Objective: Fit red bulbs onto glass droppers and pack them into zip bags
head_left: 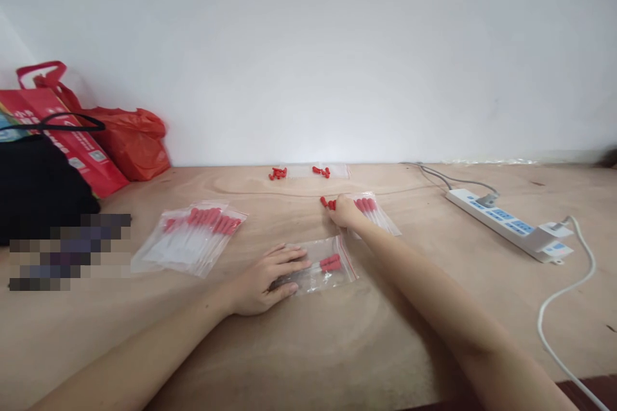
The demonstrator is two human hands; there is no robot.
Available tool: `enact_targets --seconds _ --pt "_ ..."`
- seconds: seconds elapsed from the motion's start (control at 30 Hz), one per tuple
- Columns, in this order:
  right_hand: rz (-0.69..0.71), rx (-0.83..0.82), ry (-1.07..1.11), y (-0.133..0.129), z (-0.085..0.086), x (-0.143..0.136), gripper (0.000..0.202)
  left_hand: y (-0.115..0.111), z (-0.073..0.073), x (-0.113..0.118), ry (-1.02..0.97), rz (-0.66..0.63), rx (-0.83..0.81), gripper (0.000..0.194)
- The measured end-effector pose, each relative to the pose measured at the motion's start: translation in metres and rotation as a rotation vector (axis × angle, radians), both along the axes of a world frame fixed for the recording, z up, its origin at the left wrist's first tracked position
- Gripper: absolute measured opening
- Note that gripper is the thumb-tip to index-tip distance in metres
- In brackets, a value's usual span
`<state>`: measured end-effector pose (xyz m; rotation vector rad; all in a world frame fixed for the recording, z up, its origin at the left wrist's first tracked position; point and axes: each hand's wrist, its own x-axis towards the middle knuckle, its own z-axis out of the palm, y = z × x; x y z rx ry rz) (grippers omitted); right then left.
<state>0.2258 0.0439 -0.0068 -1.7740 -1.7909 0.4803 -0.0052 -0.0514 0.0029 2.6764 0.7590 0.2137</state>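
Observation:
My left hand [270, 276] lies with its fingers spread on a clear zip bag [308, 286]. Inside that bag are a few clear tubes with red rubber bulbs [330, 262], like droppers; their other ends are under my fingers. Farther out, my right hand [343, 210] has its fingers curled down among more red-bulbed droppers [366, 204], which lie on or in another clear bag [385, 223]. Red bulbs [328, 203] show just left of its fingertips. What the fingertips pinch is hidden.
Several filled clear bags [187, 244] overlap at the left. Loose red bulbs [277, 173] and a flat bag [340, 171] with red bulbs lie near the wall. A white power strip [506, 221] with cables is on the right; red bags [130, 141] stand far left.

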Motion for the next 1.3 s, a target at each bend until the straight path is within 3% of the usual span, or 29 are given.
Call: enact_targets --seconds 0.13,0.23,0.4,0.57,0.7,0.8,1.0,1.17,1.3 --pt "-0.09 -0.004 0.027 -0.012 0.002 0.012 0.02 0.0 0.0 0.0 -0.017 0.009 -0.022 0.042" --pt "-0.099 0.074 0.099 -0.026 0.001 0.024 0.039 0.0 0.001 0.001 -0.021 0.009 -0.021 0.042" --pt "-0.055 0.15 0.597 -0.063 -0.008 0.043 0.075 0.0 0.001 0.001 0.016 0.007 0.0 0.042" --pt "-0.072 0.136 0.953 -0.088 -0.018 0.04 0.057 -0.001 0.003 0.002 0.038 0.025 0.004 0.042" --pt "-0.053 0.093 1.1 -0.095 -0.021 0.027 0.047 -0.002 0.005 0.004 0.052 0.033 0.004 0.041" --pt "0.039 0.05 1.025 -0.099 -0.022 0.023 0.041 -0.003 0.006 0.004 0.045 0.03 0.003 0.044" --pt "0.305 0.034 0.507 -0.101 -0.023 0.035 0.02 -0.003 0.005 0.003 0.01 0.03 0.003 0.05" --pt "0.383 0.132 0.333 -0.093 -0.023 0.035 0.015 -0.004 0.005 0.004 -0.007 0.036 -0.006 0.049" --pt "0.391 0.11 0.315 -0.089 -0.025 0.029 0.017 -0.003 0.003 0.003 0.002 0.035 -0.003 0.049"
